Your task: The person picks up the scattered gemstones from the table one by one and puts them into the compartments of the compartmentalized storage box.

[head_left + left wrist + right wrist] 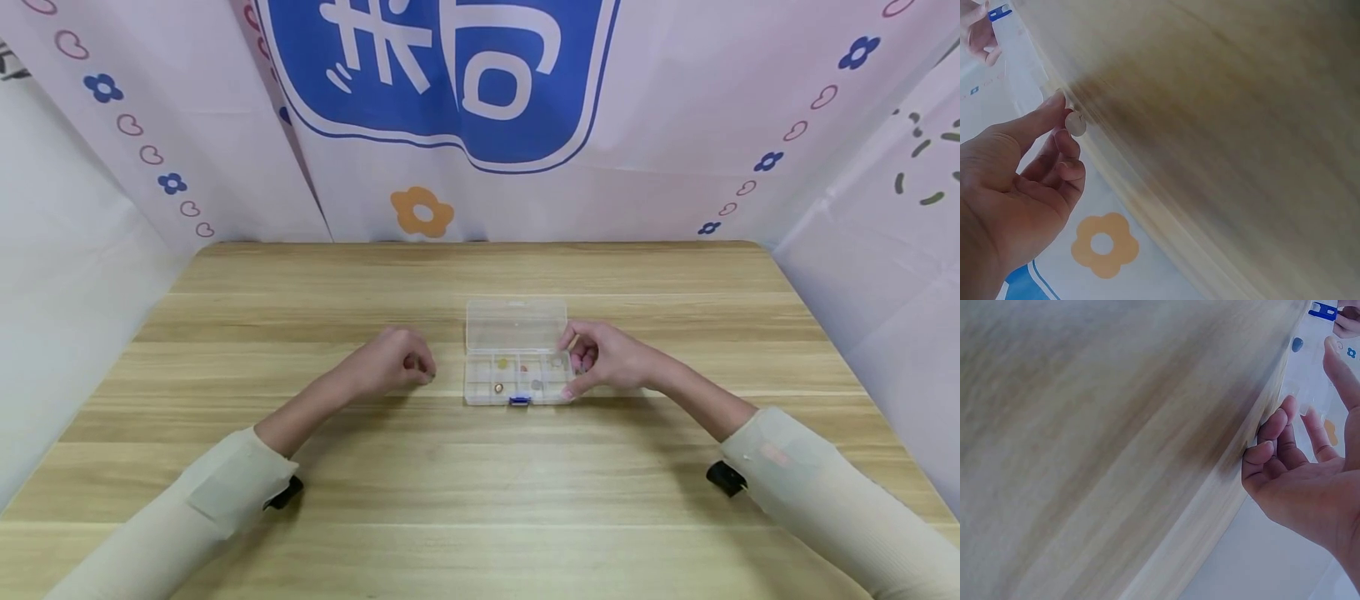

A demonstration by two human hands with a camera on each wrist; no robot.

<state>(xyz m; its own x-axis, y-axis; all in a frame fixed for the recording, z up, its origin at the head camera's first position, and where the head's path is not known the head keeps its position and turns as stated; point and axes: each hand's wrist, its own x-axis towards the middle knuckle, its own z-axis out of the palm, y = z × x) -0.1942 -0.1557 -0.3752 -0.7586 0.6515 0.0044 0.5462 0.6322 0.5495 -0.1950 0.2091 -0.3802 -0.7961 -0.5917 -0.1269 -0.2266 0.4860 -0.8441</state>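
Observation:
A clear plastic compartment box lies on the wooden table with its lid tipped back and a blue latch at the front. Small pieces lie in its cells: a yellow one, a reddish one, a gold-rimmed one and a greyish one. Left of the box, my left hand pinches a small pale round disc between thumb and finger, just above the table. My right hand grips the box's right end, thumb at the front corner, index finger near the hinge.
The wooden table runs back to a white printed cloth with a blue emblem and an orange flower. White sheets hang at both sides. A black strap piece shows under the right sleeve.

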